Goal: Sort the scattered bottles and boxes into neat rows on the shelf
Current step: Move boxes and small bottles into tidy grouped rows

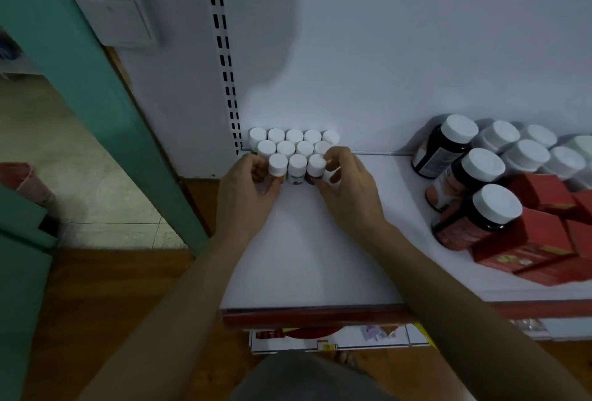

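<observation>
Your left hand [246,186], extended over the shelf [320,256], curls its grip round the front-left bottle [277,165]. Your right hand [350,189] closes its grip on the front-right bottle [316,166].

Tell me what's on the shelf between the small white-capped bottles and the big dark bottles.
Only the right hand at the small bottles; beyond it the white shelf is bare up to the big dark bottles, in the head view.

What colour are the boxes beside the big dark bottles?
The boxes are red, with a little gold print. The head view shows them, on the right.
</observation>
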`<state>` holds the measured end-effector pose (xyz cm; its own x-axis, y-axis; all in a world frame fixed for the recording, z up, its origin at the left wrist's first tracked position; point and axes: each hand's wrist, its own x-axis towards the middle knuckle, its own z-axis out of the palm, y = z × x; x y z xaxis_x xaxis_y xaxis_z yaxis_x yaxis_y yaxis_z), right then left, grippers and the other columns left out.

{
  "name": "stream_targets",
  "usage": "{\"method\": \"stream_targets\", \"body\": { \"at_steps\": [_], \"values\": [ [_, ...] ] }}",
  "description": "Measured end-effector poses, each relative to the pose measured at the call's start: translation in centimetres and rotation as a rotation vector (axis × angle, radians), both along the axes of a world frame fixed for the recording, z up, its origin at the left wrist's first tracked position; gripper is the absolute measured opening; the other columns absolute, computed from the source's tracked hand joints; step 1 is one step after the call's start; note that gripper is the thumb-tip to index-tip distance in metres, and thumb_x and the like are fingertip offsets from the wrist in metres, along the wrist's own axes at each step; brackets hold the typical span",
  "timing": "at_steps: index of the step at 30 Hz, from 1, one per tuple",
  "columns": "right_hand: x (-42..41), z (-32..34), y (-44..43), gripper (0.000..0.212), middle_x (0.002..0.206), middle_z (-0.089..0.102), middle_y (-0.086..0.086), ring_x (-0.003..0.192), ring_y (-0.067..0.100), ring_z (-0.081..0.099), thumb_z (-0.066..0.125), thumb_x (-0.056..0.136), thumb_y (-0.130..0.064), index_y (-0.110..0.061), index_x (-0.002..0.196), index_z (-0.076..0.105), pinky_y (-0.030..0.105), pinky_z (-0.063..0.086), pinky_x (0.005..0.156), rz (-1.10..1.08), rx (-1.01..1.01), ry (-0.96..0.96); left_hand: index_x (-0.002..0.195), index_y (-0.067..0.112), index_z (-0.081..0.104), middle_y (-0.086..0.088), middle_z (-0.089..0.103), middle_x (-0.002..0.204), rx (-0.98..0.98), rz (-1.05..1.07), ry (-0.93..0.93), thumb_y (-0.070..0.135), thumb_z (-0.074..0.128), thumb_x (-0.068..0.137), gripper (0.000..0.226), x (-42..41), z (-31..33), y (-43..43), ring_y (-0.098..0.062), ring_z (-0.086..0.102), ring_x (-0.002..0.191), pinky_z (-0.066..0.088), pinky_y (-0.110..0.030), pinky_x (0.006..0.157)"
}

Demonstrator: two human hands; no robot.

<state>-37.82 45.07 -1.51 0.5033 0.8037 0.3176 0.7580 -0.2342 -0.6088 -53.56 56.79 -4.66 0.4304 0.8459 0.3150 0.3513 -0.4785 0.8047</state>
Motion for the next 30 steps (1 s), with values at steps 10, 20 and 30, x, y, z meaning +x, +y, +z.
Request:
{"method": "stream_targets", "body": {
  "at_steps": [10,20,30],
  "values": [
    [4.8,9.5,-13.6,0.035,0.116,0.061,0.005,0.108,0.03,0.051,0.063,0.094,-0.041,-0.019,0.12,0.06,0.042,0.041,0.087,-0.307,-0.172,-0.465,0.09,0.028,0.049,0.01,0.05,0.084,0.254,-0.321,0.068,0.025,0.065,0.089,0.016,0.2,3.8,-3.6,-0.007,0.05,0.074,0.039,-0.013,0.065],
    [8.5,12.7,-20.6,0.041,0.116,0.061,-0.004,0.108,0.018,0.051,0.053,0.097,-0.051,-0.028,0.131,0.052,0.035,0.041,0.085,-0.313,-0.118,-0.276,0.137,0.024,0.054,0.014,0.062,0.126,-0.091,-0.613,0.0,0.023,0.079,0.089,0.054,16.1,6.1,-13.3,-0.002,0.057,0.107,0.041,-0.005,0.086],
    [14.6,11.6,-33.3,0.028,0.116,0.068,0.005,0.106,0.019,0.07,0.054,0.102,-0.046,-0.028,0.122,0.061,0.042,0.064,0.076,-0.512,0.634,0.666,0.128,0.029,0.053,0.018,0.066,0.118,-0.233,-0.128,-0.261,0.022,0.089,0.075,0.065,20.9,6.0,-21.2,0.011,0.062,0.102,0.05,-0.009,0.083]
  ]
}}
